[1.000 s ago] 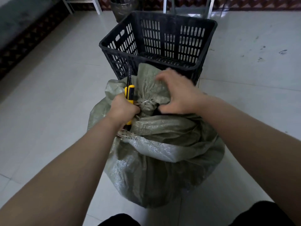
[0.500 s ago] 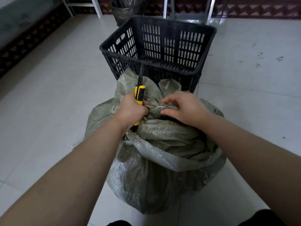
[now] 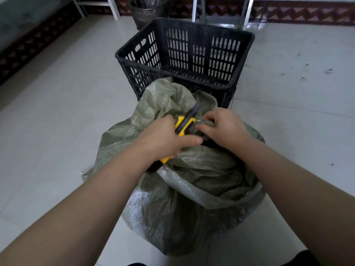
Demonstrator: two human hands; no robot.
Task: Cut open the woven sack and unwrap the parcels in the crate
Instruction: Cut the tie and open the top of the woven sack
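Note:
A full grey-green woven sack (image 3: 192,198) stands on the floor in front of me, its neck bunched and tied at the top. My left hand (image 3: 163,137) grips a yellow-and-black utility knife (image 3: 185,122), whose blade end tilts up and to the right against the tied neck. My right hand (image 3: 224,127) pinches the twisted neck of the sack just right of the knife. Behind the sack stands a black slotted plastic crate (image 3: 184,54); no parcels show in the part of it I can see.
Pale tiled floor (image 3: 57,112) lies all round the sack. A dark bin (image 3: 148,10) and white metal legs (image 3: 246,14) stand behind the crate along a patterned wall base. Dark smudges mark the floor at right.
The knife has tilted from upright to leaning right, toward the tied neck. My right hand has shifted closer to the knife, still holding the neck.

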